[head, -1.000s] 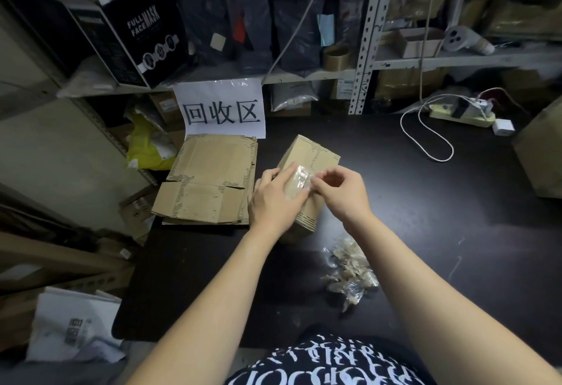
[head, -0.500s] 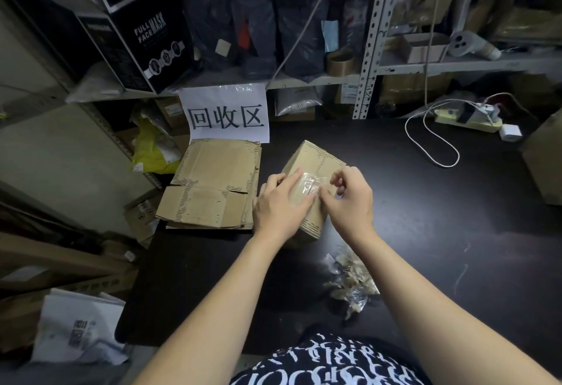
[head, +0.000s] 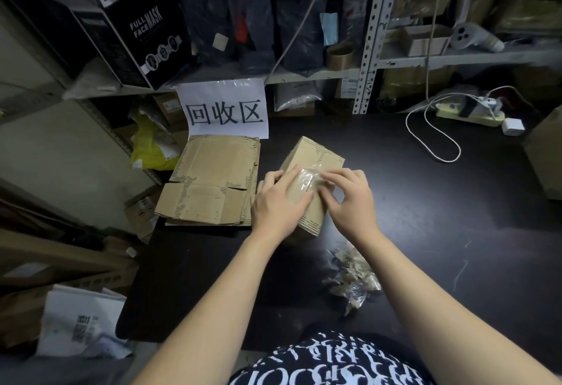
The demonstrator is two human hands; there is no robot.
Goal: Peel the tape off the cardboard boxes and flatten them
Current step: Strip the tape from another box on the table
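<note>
So the box (head: 316,153) cannot slide, it is pressed by the left hand (head: 278,202) (fingers flat, grip unclosed) while tape (head: 308,176) is pinched by the right hand (head: 349,199).

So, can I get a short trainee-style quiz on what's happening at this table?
1. True or false: the stack of flattened brown cardboard lies left of the taped brown cardboard box, as the person sees it.
2. Where is the heap of crumpled clear tape scraps? A on a shelf; B on the black table by the right forearm; C inside the box.
3. Fill in: the left hand and right hand touch a strip of clear ___ on the box.
Key: 1 true; 2 B; 3 tape.
</note>
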